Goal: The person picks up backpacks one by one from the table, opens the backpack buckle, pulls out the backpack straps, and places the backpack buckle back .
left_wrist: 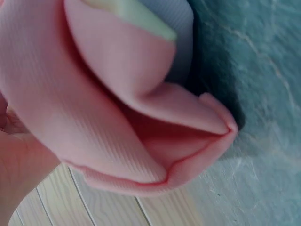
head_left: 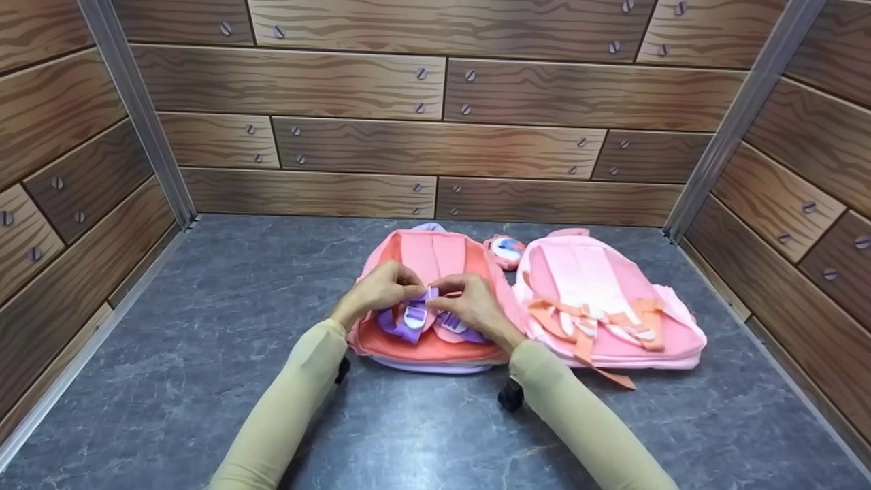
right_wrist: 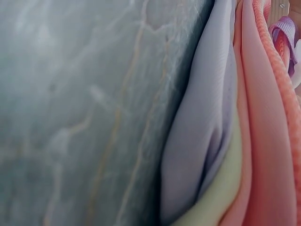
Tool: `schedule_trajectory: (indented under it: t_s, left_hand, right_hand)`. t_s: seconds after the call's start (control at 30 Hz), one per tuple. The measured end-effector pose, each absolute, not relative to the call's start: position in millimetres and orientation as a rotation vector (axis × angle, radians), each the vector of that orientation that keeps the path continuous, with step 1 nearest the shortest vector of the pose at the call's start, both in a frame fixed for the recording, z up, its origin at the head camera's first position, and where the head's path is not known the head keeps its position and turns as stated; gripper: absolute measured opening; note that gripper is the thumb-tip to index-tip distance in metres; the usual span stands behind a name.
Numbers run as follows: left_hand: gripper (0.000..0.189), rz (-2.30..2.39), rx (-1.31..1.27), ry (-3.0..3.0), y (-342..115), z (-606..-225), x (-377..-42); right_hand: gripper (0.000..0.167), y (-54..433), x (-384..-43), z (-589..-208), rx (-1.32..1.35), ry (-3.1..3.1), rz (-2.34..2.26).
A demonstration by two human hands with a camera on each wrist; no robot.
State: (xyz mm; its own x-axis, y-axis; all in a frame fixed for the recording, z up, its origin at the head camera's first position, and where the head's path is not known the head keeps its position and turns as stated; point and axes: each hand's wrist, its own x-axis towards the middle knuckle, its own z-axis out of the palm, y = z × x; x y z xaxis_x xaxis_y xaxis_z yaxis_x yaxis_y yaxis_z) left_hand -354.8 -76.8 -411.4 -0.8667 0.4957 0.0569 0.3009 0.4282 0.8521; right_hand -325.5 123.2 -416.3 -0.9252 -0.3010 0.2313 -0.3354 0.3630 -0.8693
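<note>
"Head view first: where did we see the strap [head_left: 432, 293]?"

"We saw it on top of the coral bag [head_left: 435, 352], in the gap between our left hand [head_left: 385, 285] and our right hand [head_left: 475, 303]."

"Which hand was nearer?"

"We couldn't pick one. Both were right at it, and each held it in a pinch, though our hands hid some of it."

"Which way did it run?"

"We saw it go up and away from us, with a small lean to the right. Its buckle [head_left: 415, 318] sat just below our grip, on the side near us."

"What else was close?"

"We had the other strap [head_left: 471, 335] under our right hand, a bit lower. We saw the pink bag [head_left: 670, 340] lie to the right, just beside the coral one."
</note>
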Motion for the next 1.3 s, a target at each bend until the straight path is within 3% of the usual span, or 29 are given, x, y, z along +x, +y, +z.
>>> schedule_trajectory:
  t_s: [0.27, 0.6, 1.3]
  left_hand:
    - [0.015, 1.383, 0.621, 2.526, -80.9, -409.6, -354.6]
    - [0.018, 1.431, 0.656, 2.436, -73.9, -409.3, -353.9]
    - [0.014, 1.37, 0.655, 2.509, -78.9, -408.4, -355.1]
  right_hand:
    - [0.028, 120.4, -309.9, -401.2, 0.601, -2.551, 1.67]
    - [0.03, 126.6, -339.4, -432.7, 0.57, -2.546, 1.708]
    - [0.026, 126.5, -339.7, -435.2, 0.588, -2.543, 1.678]
